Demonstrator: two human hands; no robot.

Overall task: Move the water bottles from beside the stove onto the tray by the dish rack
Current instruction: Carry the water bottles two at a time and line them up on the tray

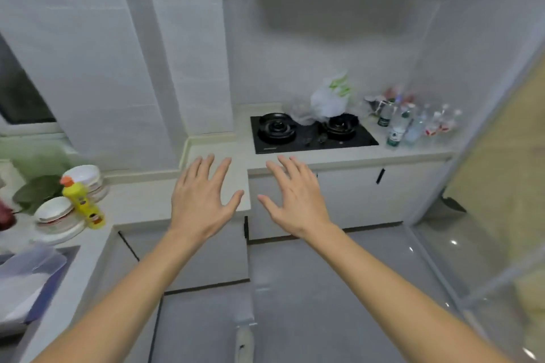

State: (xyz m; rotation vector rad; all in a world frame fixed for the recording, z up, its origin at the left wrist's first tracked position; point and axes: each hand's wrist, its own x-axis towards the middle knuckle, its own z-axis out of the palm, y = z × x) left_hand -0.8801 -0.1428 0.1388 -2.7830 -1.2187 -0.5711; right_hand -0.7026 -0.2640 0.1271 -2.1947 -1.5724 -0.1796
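Several clear water bottles (pixel 413 124) stand clustered on the counter just right of the black two-burner stove (pixel 309 132), some with green labels, some with red ones. My left hand (pixel 203 197) and my right hand (pixel 295 197) are stretched out in front of me, fingers spread, palms down, holding nothing. Both hover near the counter's corner, well short of the bottles. No tray can be made out; the left counter is blurred and partly cut off by the frame edge.
A white plastic bag (pixel 330 97) lies behind the stove. On the left counter sit stacked white bowls (pixel 85 180), a yellow detergent bottle (pixel 84 203) and a sink edge (pixel 35 268). A glass door (pixel 501 186) stands at the right.
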